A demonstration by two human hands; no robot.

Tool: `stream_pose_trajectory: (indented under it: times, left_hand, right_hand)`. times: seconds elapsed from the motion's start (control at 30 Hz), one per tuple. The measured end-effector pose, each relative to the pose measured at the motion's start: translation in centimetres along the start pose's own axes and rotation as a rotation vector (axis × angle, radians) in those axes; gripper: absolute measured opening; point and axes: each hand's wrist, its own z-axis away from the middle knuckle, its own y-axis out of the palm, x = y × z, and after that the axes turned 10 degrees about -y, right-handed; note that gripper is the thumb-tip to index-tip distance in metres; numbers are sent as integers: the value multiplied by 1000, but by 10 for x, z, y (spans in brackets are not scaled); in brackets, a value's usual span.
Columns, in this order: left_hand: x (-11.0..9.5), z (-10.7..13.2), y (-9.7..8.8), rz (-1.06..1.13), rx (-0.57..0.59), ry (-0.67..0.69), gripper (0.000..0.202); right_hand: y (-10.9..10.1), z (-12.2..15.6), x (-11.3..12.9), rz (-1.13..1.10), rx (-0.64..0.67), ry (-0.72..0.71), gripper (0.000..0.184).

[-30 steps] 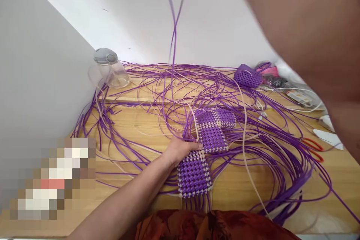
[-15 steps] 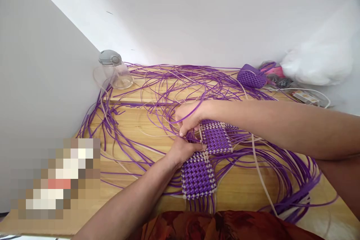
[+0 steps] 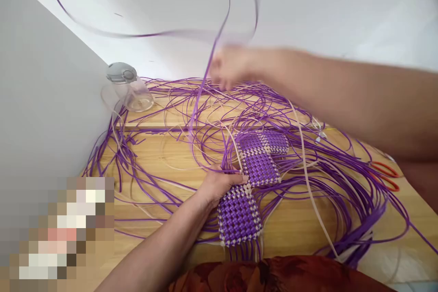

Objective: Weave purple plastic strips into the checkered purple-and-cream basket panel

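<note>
A woven strap piece of purple and cream plastic strips [image 3: 238,221] lies stepped in joined squares on the table. My left hand [image 3: 219,186] grips its left edge where two squares meet, thumb on top and fingers partly hidden beneath. A cream strip [image 3: 236,148] stands up from the weave beside that thumb. Above the far table edge, my right hand [image 3: 231,68] is raised and smeared by motion. A long purple strip [image 3: 208,70] runs up past its fingertips and loops in the air; whether the fingers hold it cannot be made out.
Loose purple strips [image 3: 342,196] fan out right of the weave, and more lie tangled along the back. A clear jug with a grey lid [image 3: 132,86] stands at the back left. Orange-handled scissors [image 3: 388,175] lie at the right. A pixelated patch covers the lower left.
My right hand has moved from beside the weave up and away, and the purple strip now swings high in loops. My left hand keeps its grip on the weave.
</note>
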Motion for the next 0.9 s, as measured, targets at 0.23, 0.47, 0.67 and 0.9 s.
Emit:
stream_pose_trajectory:
  times: [0.23, 0.47, 0.67, 0.9]
  left_hand:
    - [-8, 4, 4, -33, -124, 39, 29]
    - [-7, 3, 4, -82, -125, 53, 23]
    - [0, 0, -1, -151, -240, 65, 35]
    - [-6, 3, 0, 6, -74, 18, 52]
  right_hand:
    - [67, 121, -58, 250, 819, -285, 11]
    - [71, 127, -57, 299, 648, -336, 12]
    - [87, 121, -53, 395, 663, -496, 8]
    - [79, 109, -76, 121, 707, -293, 11]
